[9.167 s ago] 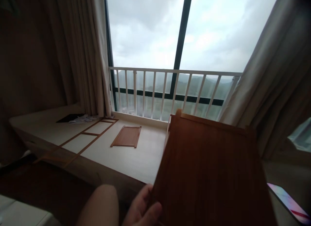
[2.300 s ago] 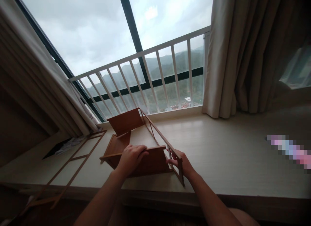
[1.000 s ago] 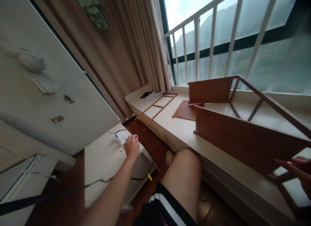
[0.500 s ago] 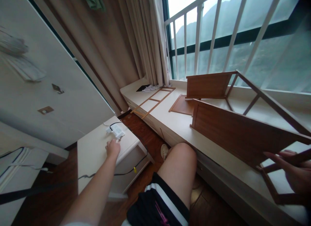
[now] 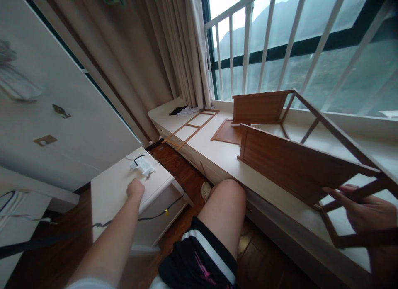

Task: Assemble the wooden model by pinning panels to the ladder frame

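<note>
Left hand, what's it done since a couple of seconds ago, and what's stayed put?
The left hand let go of the near brown panel and moved leftward to the white cabinet. The right hand is still at the attached frame; the loose frame still lies across the ledge.

Gap between front panel [image 5: 286,164] and back panel [image 5: 259,108], side frame [image 5: 323,117] blocking right.

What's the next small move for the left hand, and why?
I'd probably turn the left hand palm-up before leaving the white table: its fingertips are hidden near the white items, so I can't tell whether it holds anything. The right hand is at the wooden assembly, so it can likely wait there.
</note>
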### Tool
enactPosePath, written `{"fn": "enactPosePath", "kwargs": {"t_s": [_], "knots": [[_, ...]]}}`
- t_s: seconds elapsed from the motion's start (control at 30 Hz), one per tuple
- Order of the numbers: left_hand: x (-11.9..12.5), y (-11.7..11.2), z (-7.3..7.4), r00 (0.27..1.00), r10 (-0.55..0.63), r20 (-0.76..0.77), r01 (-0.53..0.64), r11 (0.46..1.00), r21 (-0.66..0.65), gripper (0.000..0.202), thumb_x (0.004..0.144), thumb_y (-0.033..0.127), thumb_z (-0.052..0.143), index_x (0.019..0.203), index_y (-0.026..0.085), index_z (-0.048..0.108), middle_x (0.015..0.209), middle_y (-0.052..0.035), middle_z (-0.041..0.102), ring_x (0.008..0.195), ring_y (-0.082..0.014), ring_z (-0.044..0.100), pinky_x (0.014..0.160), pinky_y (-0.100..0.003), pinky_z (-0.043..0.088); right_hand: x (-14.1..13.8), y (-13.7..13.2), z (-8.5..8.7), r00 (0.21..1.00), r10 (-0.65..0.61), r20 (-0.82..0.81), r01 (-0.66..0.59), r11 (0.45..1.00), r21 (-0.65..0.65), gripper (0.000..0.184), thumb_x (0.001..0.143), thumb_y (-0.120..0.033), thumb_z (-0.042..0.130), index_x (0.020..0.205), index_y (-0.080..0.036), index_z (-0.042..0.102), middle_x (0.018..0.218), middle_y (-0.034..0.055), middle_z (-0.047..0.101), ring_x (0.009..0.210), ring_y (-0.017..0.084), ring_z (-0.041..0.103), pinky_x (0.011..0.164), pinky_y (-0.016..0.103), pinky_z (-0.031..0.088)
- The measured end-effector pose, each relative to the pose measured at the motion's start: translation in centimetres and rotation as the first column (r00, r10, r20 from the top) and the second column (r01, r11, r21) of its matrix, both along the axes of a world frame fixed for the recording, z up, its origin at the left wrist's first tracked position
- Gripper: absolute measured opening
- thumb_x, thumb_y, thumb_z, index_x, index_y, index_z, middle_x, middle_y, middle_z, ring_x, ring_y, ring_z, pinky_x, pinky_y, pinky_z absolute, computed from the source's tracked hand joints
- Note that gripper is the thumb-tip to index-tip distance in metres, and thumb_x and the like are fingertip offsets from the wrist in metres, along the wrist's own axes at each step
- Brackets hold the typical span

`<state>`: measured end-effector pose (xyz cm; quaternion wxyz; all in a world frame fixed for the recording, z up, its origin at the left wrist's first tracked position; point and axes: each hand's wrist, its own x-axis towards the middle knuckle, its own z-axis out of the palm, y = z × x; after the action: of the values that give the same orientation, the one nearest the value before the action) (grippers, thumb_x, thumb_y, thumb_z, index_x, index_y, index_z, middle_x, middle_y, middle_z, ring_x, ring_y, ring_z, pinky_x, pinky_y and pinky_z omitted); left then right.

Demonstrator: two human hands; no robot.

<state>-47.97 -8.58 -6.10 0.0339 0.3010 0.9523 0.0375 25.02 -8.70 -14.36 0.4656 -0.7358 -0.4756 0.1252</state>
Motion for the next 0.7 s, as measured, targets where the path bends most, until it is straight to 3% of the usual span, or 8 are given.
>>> {"fn": "enactPosePath", "kwargs": {"t_s": [0.13, 0.27, 0.37, 0.43, 0.5, 0.57, 0.63, 0.7], "knots": [[0.3, -0.8, 1.0, 0.998, 0.059, 0.021, -0.058, 0.998, -0.033, 0.046, 0.083, 0.044, 0.053, 0.118, 0.014, 0.053, 0.117, -0.0072, 0.058, 0.110, -0.0127, 0.056, 0.098, -0.036, 0.052, -0.4, 0.2, 0.3, 0.979, -0.054, -0.197, 0.051, 0.998, -0.022, 0.061, 0.043, -0.065, 0.078, 0.083, -0.020, 0.072, 0.099, 0.0143, 0.068, 0.101, 0.029, 0.063, 0.095, 0.043, 0.046], [1.6, -1.6, 2.9, 0.999, 0.049, 0.004, -0.049, 0.998, 0.025, 0.046, 0.082, 0.044, 0.054, 0.117, 0.014, 0.054, 0.116, -0.0070, 0.058, 0.110, -0.0128, 0.056, 0.097, -0.035, 0.052, -0.7, 0.4, 0.4, 0.962, -0.089, -0.260, 0.081, 0.996, -0.040, 0.060, 0.039, -0.059, 0.081, 0.082, -0.018, 0.072, 0.100, 0.0125, 0.068, 0.103, 0.029, 0.062, 0.098, 0.043, 0.043], [3.7, -1.0, 5.5, 0.998, -0.057, -0.040, 0.061, 0.990, 0.127, 0.045, 0.083, 0.044, 0.053, 0.115, 0.013, 0.055, 0.112, -0.0067, 0.060, 0.107, -0.0122, 0.057, 0.098, -0.036, 0.051, -1.0, 0.5, 1.0, 0.953, -0.074, -0.295, 0.067, 0.997, -0.033, 0.059, 0.038, -0.056, 0.081, 0.080, -0.015, 0.072, 0.099, 0.0135, 0.067, 0.100, 0.028, 0.062, 0.096, 0.043, 0.043], [6.1, 0.1, 7.5, 0.976, -0.199, -0.083, 0.213, 0.951, 0.222, 0.039, 0.084, 0.040, 0.052, 0.112, 0.013, 0.056, 0.103, -0.0057, 0.063, 0.100, -0.0117, 0.059, 0.098, -0.037, 0.050, -1.5, 0.5, 1.6, 0.942, -0.050, -0.332, 0.045, 0.999, -0.024, 0.060, 0.039, -0.055, 0.081, 0.079, -0.013, 0.071, 0.099, 0.0154, 0.066, 0.098, 0.027, 0.061, 0.094, 0.043, 0.043], [9.8, 1.7, 9.4, 0.929, -0.350, -0.121, 0.370, 0.872, 0.321, 0.030, 0.083, 0.032, 0.050, 0.106, 0.017, 0.060, 0.096, -0.0042, 0.066, 0.091, -0.0124, 0.061, 0.097, -0.036, 0.050, -2.0, 0.5, 2.3, 0.933, -0.007, -0.360, 0.005, 1.000, -0.005, 0.060, 0.041, -0.057, 0.080, 0.079, -0.010, 0.071, 0.099, 0.0168, 0.064, 0.094, 0.025, 0.060, 0.090, 0.040, 0.044], [14.8, 3.2, 10.9, 0.852, -0.508, -0.129, 0.512, 0.754, 0.411, 0.031, 0.081, 0.034, 0.051, 0.108, 0.023, 0.059, 0.098, -0.0001, 0.066, 0.086, -0.0095, 0.062, 0.093, -0.029, 0.051, -2.5, 0.4, 2.8, 0.932, 0.002, -0.362, 0.003, 1.000, 0.015, 0.064, 0.043, -0.063, 0.076, 0.080, -0.011, 0.070, 0.096, 0.0136, 0.064, 0.090, 0.021, 0.059, 0.085, 0.036, 0.046], [21.1, 4.2, 11.9, 0.744, -0.655, -0.131, 0.624, 0.611, 0.487, 0.035, 0.081, 0.042, 0.050, 0.113, 0.028, 0.057, 0.104, 0.0035, 0.066, 0.090, -0.0060, 0.063, 0.091, -0.022, 0.052, -2.9, 0.5, 3.1, 0.932, 0.019, -0.363, -0.010, 1.000, 0.028, 0.067, 0.046, -0.067, 0.074, 0.083, -0.011, 0.069, 0.093, 0.0106, 0.063, 0.086, 0.018, 0.057, 0.081, 0.034, 0.046], [27.9, 4.6, 12.7, 0.572, -0.814, -0.097, 0.676, 0.402, 0.618, 0.036, 0.081, 0.044, 0.051, 0.113, 0.029, 0.057, 0.107, 0.0041, 0.066, 0.093, -0.0048, 0.064, 0.091, -0.019, 0.052, -3.0, 0.5, 3.0, 0.929, 0.058, -0.365, -0.049, 0.998, 0.033, 0.066, 0.050, -0.066, 0.073, 0.086, -0.010, 0.068, 0.088, 0.0088, 0.062, 0.081, 0.016, 0.056, 0.077, 0.031, 0.045]]}}
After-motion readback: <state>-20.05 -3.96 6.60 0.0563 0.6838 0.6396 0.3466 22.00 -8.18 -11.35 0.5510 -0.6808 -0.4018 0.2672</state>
